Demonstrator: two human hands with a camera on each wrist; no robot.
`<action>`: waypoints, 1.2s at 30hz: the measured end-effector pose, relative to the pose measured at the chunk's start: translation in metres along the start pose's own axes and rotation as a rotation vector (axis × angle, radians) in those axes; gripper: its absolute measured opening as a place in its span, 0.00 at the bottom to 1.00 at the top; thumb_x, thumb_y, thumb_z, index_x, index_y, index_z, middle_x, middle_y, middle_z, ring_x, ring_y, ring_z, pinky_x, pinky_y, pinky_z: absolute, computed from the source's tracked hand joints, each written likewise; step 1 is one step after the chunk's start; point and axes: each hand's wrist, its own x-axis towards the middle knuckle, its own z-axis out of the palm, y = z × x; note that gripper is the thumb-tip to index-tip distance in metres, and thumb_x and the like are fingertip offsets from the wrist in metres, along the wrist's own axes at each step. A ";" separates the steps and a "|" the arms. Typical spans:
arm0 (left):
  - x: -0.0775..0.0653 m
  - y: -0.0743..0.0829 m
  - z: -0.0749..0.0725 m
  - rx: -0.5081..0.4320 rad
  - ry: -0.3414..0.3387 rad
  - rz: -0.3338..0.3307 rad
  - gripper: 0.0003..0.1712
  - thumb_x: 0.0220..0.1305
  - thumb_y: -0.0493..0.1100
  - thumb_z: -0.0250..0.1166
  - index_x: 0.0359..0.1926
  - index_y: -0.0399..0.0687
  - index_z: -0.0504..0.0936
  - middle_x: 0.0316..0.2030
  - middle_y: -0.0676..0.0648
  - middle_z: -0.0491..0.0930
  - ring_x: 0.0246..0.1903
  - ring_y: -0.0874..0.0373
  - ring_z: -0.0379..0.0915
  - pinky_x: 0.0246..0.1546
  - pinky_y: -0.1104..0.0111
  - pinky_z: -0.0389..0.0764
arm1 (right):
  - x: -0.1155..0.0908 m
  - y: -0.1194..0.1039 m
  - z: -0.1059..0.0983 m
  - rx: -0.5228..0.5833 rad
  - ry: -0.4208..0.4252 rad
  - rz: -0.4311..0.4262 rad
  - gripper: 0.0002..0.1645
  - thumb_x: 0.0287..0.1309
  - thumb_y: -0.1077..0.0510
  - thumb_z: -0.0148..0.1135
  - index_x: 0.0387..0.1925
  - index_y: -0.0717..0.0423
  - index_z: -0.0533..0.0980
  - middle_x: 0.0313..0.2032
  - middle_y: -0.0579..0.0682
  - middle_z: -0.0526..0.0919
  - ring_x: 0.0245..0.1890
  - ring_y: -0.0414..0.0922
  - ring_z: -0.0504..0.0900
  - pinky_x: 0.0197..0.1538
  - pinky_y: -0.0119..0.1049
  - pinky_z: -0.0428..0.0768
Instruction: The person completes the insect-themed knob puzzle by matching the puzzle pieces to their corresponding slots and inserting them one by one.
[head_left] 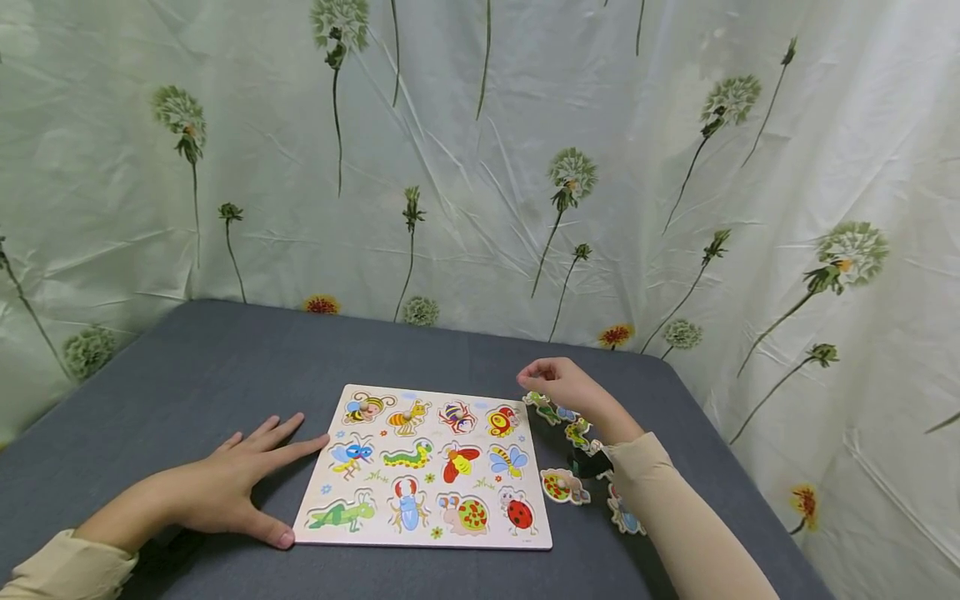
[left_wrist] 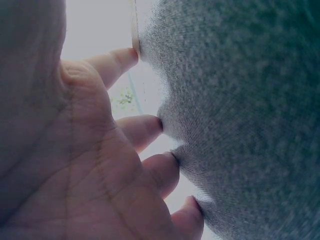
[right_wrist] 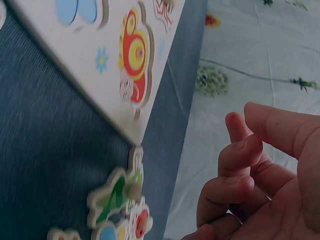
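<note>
A wooden insect puzzle board (head_left: pixel 375 475) lies flat on the table. Knobbed bee (head_left: pixel 365 407), wasp (head_left: pixel 407 418) and spider (head_left: pixel 457 417) pieces sit in its top row. My left hand (head_left: pixel 225 492) is spread at the board's left side, thumb and index fingertip touching its edge; the left wrist view shows its palm (left_wrist: pixel 85 160). Just beyond the top right corner hovers my right hand (head_left: pixel 566 387), fingers loosely curled. Nothing is between its fingers (right_wrist: pixel 235 187) in the right wrist view. Below it lies a green grasshopper piece (right_wrist: pixel 112 197) with a knob.
Several loose pieces lie right of the board, among them a caterpillar (head_left: pixel 577 433), a snail (head_left: pixel 562 486) and a blue-patterned piece (head_left: pixel 624 517) partly behind the right forearm. A dark object (head_left: pixel 587 463) is near the right wrist. A flower-printed curtain (head_left: pixel 465 208) hangs behind the grey table (head_left: pixel 247 358).
</note>
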 end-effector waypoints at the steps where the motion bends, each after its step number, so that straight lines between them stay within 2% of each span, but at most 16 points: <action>1: 0.000 0.000 0.000 0.000 0.000 -0.002 0.66 0.50 0.71 0.82 0.85 0.65 0.60 0.85 0.26 0.43 0.80 0.14 0.31 0.66 0.16 0.36 | -0.001 0.002 -0.002 -0.006 0.003 -0.004 0.20 0.80 0.51 0.60 0.57 0.64 0.83 0.45 0.63 0.84 0.39 0.51 0.73 0.41 0.39 0.70; 5: 0.000 0.001 0.000 -0.004 -0.003 -0.005 0.66 0.50 0.70 0.82 0.85 0.65 0.60 0.85 0.26 0.43 0.80 0.14 0.30 0.66 0.16 0.35 | -0.005 0.010 -0.011 0.010 0.008 -0.009 0.22 0.80 0.52 0.60 0.60 0.66 0.81 0.49 0.65 0.84 0.43 0.54 0.75 0.44 0.42 0.73; 11: 0.000 0.000 0.000 -0.002 -0.002 -0.001 0.66 0.50 0.70 0.82 0.85 0.66 0.60 0.85 0.27 0.43 0.80 0.14 0.30 0.66 0.16 0.36 | -0.011 0.021 -0.022 0.058 0.017 0.005 0.24 0.82 0.51 0.58 0.62 0.69 0.78 0.56 0.67 0.83 0.53 0.58 0.79 0.58 0.52 0.78; 14: 0.000 -0.001 0.001 -0.001 0.002 0.003 0.66 0.50 0.70 0.82 0.85 0.66 0.60 0.85 0.27 0.43 0.80 0.14 0.31 0.66 0.16 0.36 | -0.013 0.027 -0.028 0.059 0.030 0.016 0.25 0.82 0.51 0.57 0.62 0.69 0.78 0.57 0.67 0.83 0.54 0.58 0.79 0.58 0.52 0.78; 22: 0.000 0.000 0.001 -0.005 0.008 0.009 0.66 0.50 0.69 0.82 0.85 0.66 0.60 0.85 0.26 0.43 0.80 0.14 0.30 0.66 0.16 0.36 | -0.014 0.044 -0.042 0.025 0.079 0.058 0.25 0.81 0.51 0.59 0.62 0.68 0.79 0.53 0.66 0.83 0.48 0.56 0.78 0.51 0.46 0.77; 28: 0.000 0.000 0.001 0.000 0.004 0.004 0.66 0.49 0.70 0.82 0.85 0.66 0.60 0.85 0.26 0.43 0.80 0.14 0.31 0.66 0.16 0.36 | -0.015 0.052 -0.050 0.003 0.099 0.083 0.25 0.81 0.51 0.58 0.62 0.69 0.78 0.55 0.68 0.82 0.50 0.57 0.79 0.56 0.51 0.77; 36: 0.001 0.000 0.001 -0.006 0.004 0.004 0.66 0.49 0.69 0.83 0.85 0.66 0.60 0.85 0.26 0.43 0.80 0.14 0.30 0.66 0.16 0.36 | -0.016 0.064 -0.056 0.016 0.118 0.102 0.22 0.80 0.55 0.58 0.62 0.70 0.78 0.58 0.69 0.83 0.52 0.59 0.80 0.57 0.52 0.78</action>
